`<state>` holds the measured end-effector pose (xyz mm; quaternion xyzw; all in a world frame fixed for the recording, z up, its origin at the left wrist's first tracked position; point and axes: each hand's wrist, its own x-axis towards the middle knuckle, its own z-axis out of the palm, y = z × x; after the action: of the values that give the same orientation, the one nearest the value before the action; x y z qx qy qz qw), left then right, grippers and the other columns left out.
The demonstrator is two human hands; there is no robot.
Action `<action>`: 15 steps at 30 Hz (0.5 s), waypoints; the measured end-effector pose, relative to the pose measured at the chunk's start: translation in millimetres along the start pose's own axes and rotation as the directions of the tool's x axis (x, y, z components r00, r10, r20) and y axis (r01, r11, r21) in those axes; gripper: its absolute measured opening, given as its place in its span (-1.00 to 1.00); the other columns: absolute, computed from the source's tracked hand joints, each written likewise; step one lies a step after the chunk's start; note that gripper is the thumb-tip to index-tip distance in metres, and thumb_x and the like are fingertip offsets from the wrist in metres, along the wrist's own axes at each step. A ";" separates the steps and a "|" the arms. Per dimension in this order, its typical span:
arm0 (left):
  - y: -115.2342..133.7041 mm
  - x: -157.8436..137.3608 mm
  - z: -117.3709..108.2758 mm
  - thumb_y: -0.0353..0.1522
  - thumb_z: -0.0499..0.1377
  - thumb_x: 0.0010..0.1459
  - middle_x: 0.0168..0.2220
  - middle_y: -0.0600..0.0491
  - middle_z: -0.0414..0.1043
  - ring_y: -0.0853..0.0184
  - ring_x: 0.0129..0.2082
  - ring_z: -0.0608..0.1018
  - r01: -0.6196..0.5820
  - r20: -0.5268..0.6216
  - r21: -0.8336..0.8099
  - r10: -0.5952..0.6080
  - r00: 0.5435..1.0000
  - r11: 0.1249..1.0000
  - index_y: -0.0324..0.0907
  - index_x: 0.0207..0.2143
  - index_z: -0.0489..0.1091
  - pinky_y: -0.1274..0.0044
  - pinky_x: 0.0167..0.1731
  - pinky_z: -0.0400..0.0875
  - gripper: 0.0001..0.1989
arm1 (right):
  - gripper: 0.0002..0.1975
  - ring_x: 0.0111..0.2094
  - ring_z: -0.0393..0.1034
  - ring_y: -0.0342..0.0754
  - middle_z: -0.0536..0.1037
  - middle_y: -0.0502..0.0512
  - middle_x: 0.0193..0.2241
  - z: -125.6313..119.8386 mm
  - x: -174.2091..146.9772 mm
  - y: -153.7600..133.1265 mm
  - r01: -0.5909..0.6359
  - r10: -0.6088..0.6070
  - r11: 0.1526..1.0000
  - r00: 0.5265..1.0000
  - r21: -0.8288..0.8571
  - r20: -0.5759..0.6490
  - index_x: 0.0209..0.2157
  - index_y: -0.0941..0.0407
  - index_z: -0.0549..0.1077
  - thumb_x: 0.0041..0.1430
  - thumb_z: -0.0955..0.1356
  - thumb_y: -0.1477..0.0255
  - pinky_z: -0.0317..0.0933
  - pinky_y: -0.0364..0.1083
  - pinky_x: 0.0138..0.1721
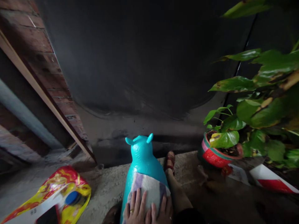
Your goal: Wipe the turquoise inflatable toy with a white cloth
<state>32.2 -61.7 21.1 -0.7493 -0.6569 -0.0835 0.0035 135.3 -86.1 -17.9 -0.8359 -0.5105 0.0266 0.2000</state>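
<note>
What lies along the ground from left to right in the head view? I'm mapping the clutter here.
Yellow-red packet → teal animal toy, both hands on the striped cloth over it → sandalled foot → red plant pot → red-white board.

Teal plastic animal toy [142, 161]: upright on concrete floor [105, 186], near its front edge by the drop; head w/ two small ears + short horn-like nubs faces away from camera. Glossy, rounded body. Striped cloth [149, 186] (lilac/cream bands) draped over its back. Left hand [136, 210] & right hand [163, 211] flat on cloth, fingers spread, side by side.
</note>
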 end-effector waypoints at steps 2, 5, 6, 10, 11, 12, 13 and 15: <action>1.2 0.9 3.2 -0.25 -0.03 0.18 0.32 0.03 0.11 0.12 0.33 0.20 -0.005 -0.011 0.002 0.005 1.000 1.000 0.04 0.20 0.21 0.15 0.23 0.18 -0.48 | -0.34 0.08 0.34 0.32 0.39 0.38 0.12 2.9 6.2 -0.3 -0.024 0.024 1.000 1.000 0.003 0.016 0.30 0.11 0.14 0.32 0.10 0.03 0.26 0.25 0.05; 1.9 8.2 9.1 -0.26 0.00 0.14 0.33 0.08 0.09 0.11 0.34 0.19 0.005 0.021 -0.004 -0.005 1.000 1.000 0.07 0.21 0.20 0.15 0.24 0.14 -0.46 | -0.36 0.13 0.30 0.29 0.32 0.36 0.18 8.3 29.1 -2.8 -0.015 0.017 1.000 0.996 -0.028 0.091 0.28 0.14 0.18 0.33 0.10 0.05 0.27 0.22 0.06; 1.7 10.0 11.4 -0.25 0.01 0.13 0.33 0.10 0.09 0.12 0.34 0.18 0.017 0.036 -0.006 -0.017 0.999 1.000 0.08 0.20 0.20 0.15 0.26 0.12 -0.45 | -0.36 0.16 0.26 0.29 0.28 0.35 0.22 10.0 37.2 -4.1 0.001 0.005 0.999 0.992 -0.048 0.124 0.28 0.15 0.17 0.33 0.10 0.08 0.27 0.22 0.06; 0.3 17.2 16.7 -0.21 0.01 0.16 0.35 0.13 0.04 0.14 0.37 0.10 0.051 0.109 -0.040 -0.047 0.993 0.998 0.13 0.22 0.15 0.13 0.29 0.06 -0.46 | -0.37 0.32 -0.04 0.28 -0.01 0.24 0.36 12.7 64.2 -13.0 0.088 -0.061 0.991 0.969 -0.105 0.238 0.34 0.19 0.01 0.34 0.05 0.19 0.26 0.25 0.08; 0.1 21.3 16.3 -0.21 -0.01 0.18 0.36 0.11 0.01 0.13 0.38 0.08 0.056 0.134 -0.060 -0.047 0.990 0.997 0.12 0.23 0.13 0.12 0.29 0.07 -0.46 | -0.37 0.34 -0.11 0.27 -0.07 0.21 0.37 12.3 70.9 -16.4 0.114 -0.084 0.988 0.962 -0.101 0.261 0.35 0.18 -0.04 0.35 0.04 0.20 0.24 0.26 0.09; 0.0 27.1 15.5 -0.21 -0.04 0.20 0.38 0.09 -0.02 0.12 0.39 0.06 0.064 0.162 -0.081 -0.050 0.986 0.995 0.11 0.24 0.11 0.10 0.28 0.07 -0.47 | -0.37 0.36 -0.17 0.27 -0.12 0.19 0.38 11.8 78.4 -20.5 0.132 -0.101 0.987 0.954 -0.092 0.283 0.36 0.17 -0.08 0.36 0.03 0.20 0.22 0.28 0.11; -0.1 34.5 14.4 -0.22 -0.07 0.22 0.39 0.06 -0.06 0.12 0.39 0.03 0.078 0.184 -0.104 -0.058 0.981 0.992 0.08 0.26 0.08 0.08 0.28 0.08 -0.47 | -0.37 0.36 -0.21 0.27 -0.15 0.17 0.39 11.0 87.0 -25.2 0.138 -0.108 0.987 0.947 -0.080 0.301 0.36 0.17 -0.12 0.37 0.02 0.18 0.19 0.31 0.12; -0.4 52.6 12.7 -0.24 -0.11 0.26 0.41 0.00 -0.13 0.10 0.41 -0.04 0.113 0.195 -0.143 -0.084 0.977 0.983 0.03 0.28 0.03 0.05 0.28 0.07 -0.46 | -0.36 0.37 -0.23 0.27 -0.18 0.18 0.39 9.0 106.6 -36.4 0.122 -0.097 0.991 0.938 -0.056 0.332 0.37 0.15 -0.17 0.38 0.02 0.16 0.15 0.36 0.13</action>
<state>39.8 -8.4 15.3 -0.7182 -0.6825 -0.0626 -0.1204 153.3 23.3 4.0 -0.7971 -0.5828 0.1350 0.0818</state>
